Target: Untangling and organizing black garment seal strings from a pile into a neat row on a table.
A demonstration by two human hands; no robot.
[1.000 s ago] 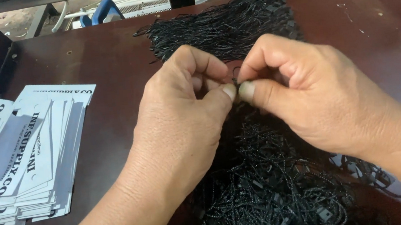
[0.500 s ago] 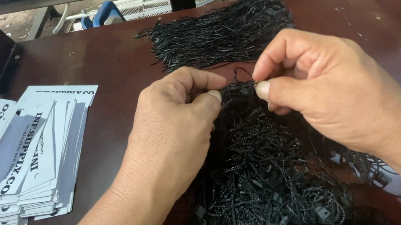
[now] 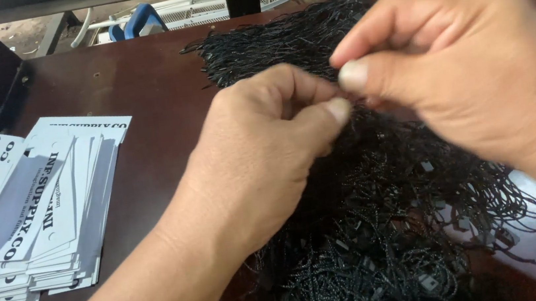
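Here I am watching the left hand [image 3: 262, 158] and right hand [image 3: 464, 63], fingers pinching one thread off the black string pile [image 3: 369, 226]; at nine o'clock the white tag stack [image 3: 42, 214] is sitting unstrung on the worktop [image 3: 141, 77].
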